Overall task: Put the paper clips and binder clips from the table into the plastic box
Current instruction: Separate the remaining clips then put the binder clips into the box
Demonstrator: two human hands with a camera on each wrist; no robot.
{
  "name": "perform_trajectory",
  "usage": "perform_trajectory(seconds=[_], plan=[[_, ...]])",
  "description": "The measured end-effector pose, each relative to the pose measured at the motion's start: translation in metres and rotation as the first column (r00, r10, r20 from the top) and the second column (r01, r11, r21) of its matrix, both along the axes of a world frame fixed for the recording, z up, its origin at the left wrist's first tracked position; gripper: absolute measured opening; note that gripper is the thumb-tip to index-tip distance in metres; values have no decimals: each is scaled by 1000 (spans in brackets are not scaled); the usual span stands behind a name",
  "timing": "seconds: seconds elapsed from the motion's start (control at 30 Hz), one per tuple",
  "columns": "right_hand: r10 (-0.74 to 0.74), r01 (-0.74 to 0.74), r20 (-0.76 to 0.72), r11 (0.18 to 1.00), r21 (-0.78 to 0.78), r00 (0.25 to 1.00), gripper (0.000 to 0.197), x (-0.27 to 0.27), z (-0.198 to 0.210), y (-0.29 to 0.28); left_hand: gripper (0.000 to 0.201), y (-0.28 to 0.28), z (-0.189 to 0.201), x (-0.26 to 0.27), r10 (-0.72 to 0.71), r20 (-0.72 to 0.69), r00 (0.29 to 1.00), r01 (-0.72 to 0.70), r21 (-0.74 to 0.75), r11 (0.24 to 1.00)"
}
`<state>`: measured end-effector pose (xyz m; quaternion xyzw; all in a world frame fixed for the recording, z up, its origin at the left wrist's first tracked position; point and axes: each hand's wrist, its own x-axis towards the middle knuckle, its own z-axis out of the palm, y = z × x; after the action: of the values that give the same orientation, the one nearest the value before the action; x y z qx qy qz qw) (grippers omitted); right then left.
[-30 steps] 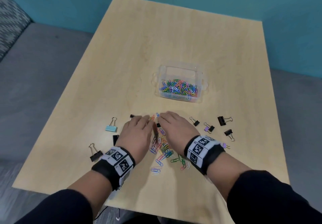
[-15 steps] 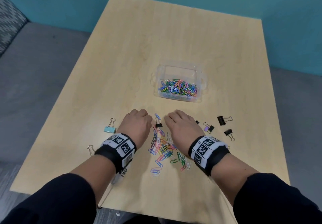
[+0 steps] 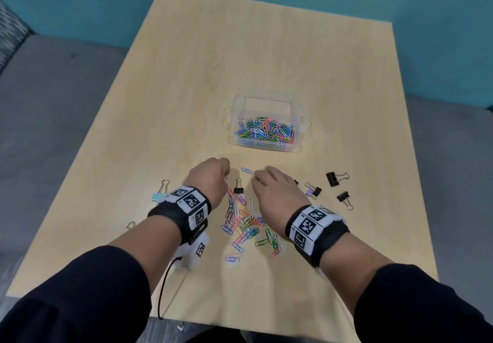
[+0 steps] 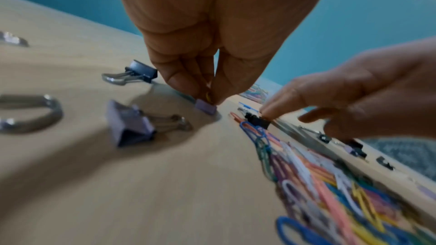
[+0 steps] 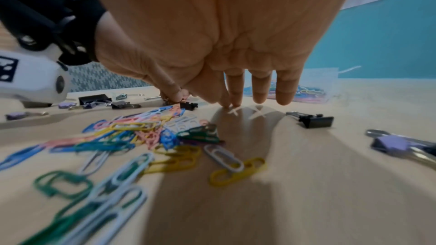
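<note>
The clear plastic box (image 3: 304,118) sits mid-table, holding many coloured paper clips. A pile of coloured paper clips (image 3: 245,224) lies near the front, between my wrists. My left hand (image 3: 212,178) is curled, and the left wrist view shows it (image 4: 210,98) pinching a small purple binder clip (image 4: 205,109) against the table. My right hand (image 3: 270,186) points its straight fingers (image 5: 235,98) down, tips touching the wood. A black binder clip (image 3: 238,187) stands between the two hands, next to the right index fingertip (image 4: 267,110). One blue paper clip (image 3: 246,170) lies just beyond.
Black and purple binder clips (image 3: 334,178) (image 3: 313,190) (image 3: 344,198) lie scattered right of my right hand. A light blue binder clip (image 3: 159,193) and another clip (image 3: 130,225) lie left of my left wrist. Grey floor surrounds the table (image 3: 266,49); a teal wall stands behind.
The hands lay flat side by side over the clips. They have since drawn apart, uncovering the black binder clip. The left hand has curled into a pinch.
</note>
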<state>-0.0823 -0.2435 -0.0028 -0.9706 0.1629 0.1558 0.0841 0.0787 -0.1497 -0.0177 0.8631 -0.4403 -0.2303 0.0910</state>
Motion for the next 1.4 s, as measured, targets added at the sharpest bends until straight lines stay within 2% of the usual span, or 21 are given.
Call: perform_trajectory(seconds=[0.17, 0.27, 0.33, 0.43, 0.57, 0.67, 0.8, 0.83, 0.9, 0.97, 1.03, 1.1, 1.2, 1.27, 1.33, 1.4], plan=[[58, -60, -44, 998, -33, 997, 59, -25, 2, 11, 20, 5, 15, 4, 155, -150, 976, -175, -131, 976], [54, -54, 13, 999, -2, 998, 60, -20, 4, 13, 18, 19, 28, -9, 192, -180, 965, -231, -227, 946], [40, -42, 60, 998, 38, 997, 61, -8, 5, 10, 18, 32, 25, -30, 105, -152, 983, -138, -227, 964], [59, -60, 13, 995, 74, 998, 65, 8, 1, 7, 17, 51, 12, -60, 4, -163, 987, -27, -137, 990], [53, -53, 2, 998, 32, 999, 67, -1, -1, 10, 23, 65, 2, -73, -134, 22, 991, 136, -118, 984], [49, -49, -11, 998, 30, 999, 70, -29, 0, 20, 28, 67, 2, -70, -260, 177, 949, 268, -24, 963], [85, -95, 99, 990, 101, 992, 61, -63, -1, 35, 32, 63, 7, -60, -382, 245, 891, 384, 43, 922], [59, -82, 162, 987, 137, 985, 58, -70, -1, 35, 28, 64, 8, -60, -403, 237, 884, 406, 37, 913], [-143, 82, 246, 967, 241, 959, 59, -88, 3, 30, 24, 72, 9, -61, -419, 204, 885, 428, -1, 904], [-411, 324, 231, 885, 334, 882, 60, -107, 7, 21, 28, 75, 10, -61, -411, 191, 891, 427, -49, 903], [-539, 449, 235, 824, 345, 808, 57, -122, 8, 15, 33, 69, 11, -60, -399, 198, 895, 418, -67, 906], [-574, 480, 231, 801, 357, 786, 55, -128, 7, 14, 38, 57, 8, -58, -392, 208, 896, 409, -44, 911], [-578, 485, 204, 793, 369, 790, 55, -132, 10, 20, 39, 43, 7, -50, -374, 221, 901, 377, 28, 926], [-579, 491, 163, 784, 380, 798, 58, -134, 11, 25, 36, 43, 11, -48, -338, 216, 916, 341, 21, 940], [-575, 486, 130, 775, 405, 808, 56, -136, 8, 32, 28, 52, 17, -54, -273, 174, 946, 280, -11, 960], [-563, 483, 78, 766, 425, 823, 59, -134, 4, 40, 32, 68, 24, -67, -148, 28, 989, 148, 13, 989]])
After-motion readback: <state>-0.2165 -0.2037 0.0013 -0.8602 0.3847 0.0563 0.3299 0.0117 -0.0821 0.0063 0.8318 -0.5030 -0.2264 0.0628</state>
